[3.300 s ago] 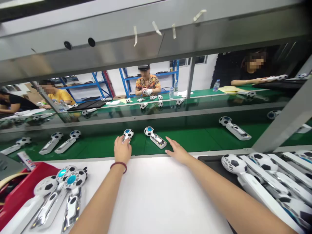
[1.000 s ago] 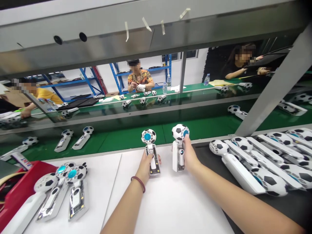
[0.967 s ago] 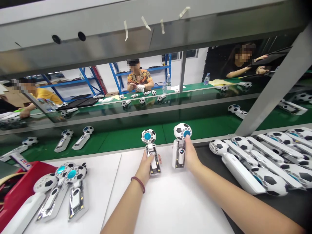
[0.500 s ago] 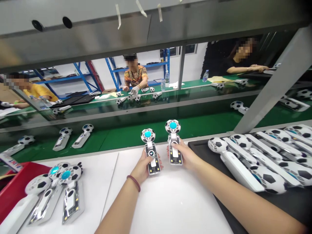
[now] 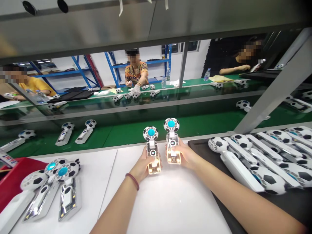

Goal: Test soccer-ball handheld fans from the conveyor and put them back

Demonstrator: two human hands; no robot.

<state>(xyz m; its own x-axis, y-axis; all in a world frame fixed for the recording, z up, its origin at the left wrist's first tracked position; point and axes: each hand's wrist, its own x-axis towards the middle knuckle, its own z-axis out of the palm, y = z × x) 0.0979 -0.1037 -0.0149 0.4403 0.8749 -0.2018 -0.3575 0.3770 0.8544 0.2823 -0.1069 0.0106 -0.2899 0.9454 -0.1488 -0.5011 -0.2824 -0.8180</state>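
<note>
My left hand (image 5: pixel 143 164) is closed around the clear handle of a handheld fan (image 5: pixel 150 133) whose round head looks like a football with a blue centre. Its thumb lies on the handle's front, just under a small lit display. My right hand (image 5: pixel 184 152) grips a second handheld fan (image 5: pixel 171 124) of the same kind, thumb on the front below its display. Both fans stand side by side, heads up and apart, with warm lamps glowing in their handles. White paper (image 5: pixel 175 201) covers the bench beneath them.
More fans (image 5: pixel 67 170) lie at left beside a red bin (image 5: pixel 14 185). A black tray (image 5: pixel 219 198) at right holds several fans in rows. Beyond runs a green conveyor (image 5: pixel 126 130) carrying fans. A slanted metal post (image 5: pixel 265 87) rises at right; co-workers sit opposite.
The lamps in both handles have lit up, and the right fan's display now shows. On the conveyor, the fans have shifted slightly right. The far-right co-worker has raised an object.
</note>
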